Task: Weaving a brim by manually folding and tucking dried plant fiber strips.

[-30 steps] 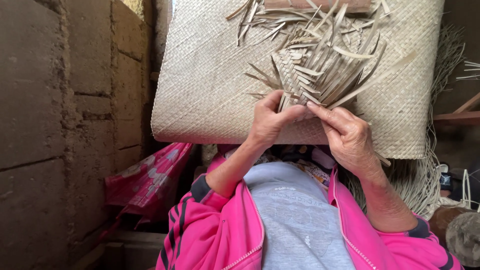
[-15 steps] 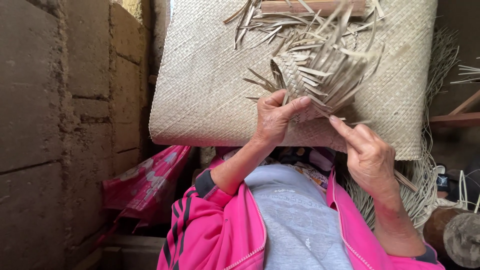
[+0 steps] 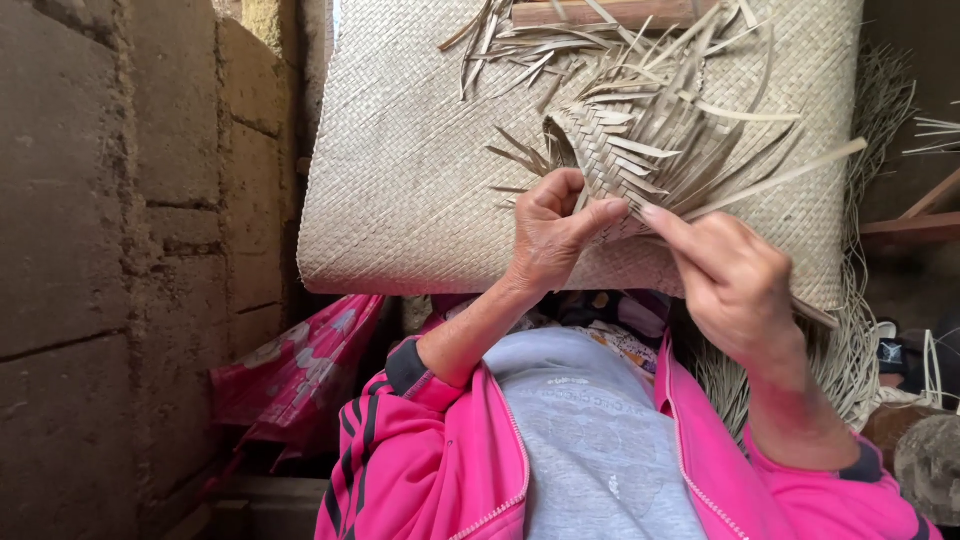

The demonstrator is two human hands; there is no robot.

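Pinching small woven piece (image 3: pixel 610 150) with left hand (image 3: pixel 550 230), closed, above finished mat (image 3: pixel 400 180); moved right hand (image 3: pixel 735 275) lower than a second earlier, now loose, forefinger touching strips (image 3: pixel 720 160), weaving paused

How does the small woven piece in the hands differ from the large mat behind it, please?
The woven piece is small and unfinished, with loose strips fanning out from it; the mat is large with a closed, even weave across its face. The piece curves into a rounded shape, while the mat lies flat. The left hand pinches the piece and the right hand touches it with a fingertip; neither grips the mat. Both are plaited from the same pale straw-coloured strips.
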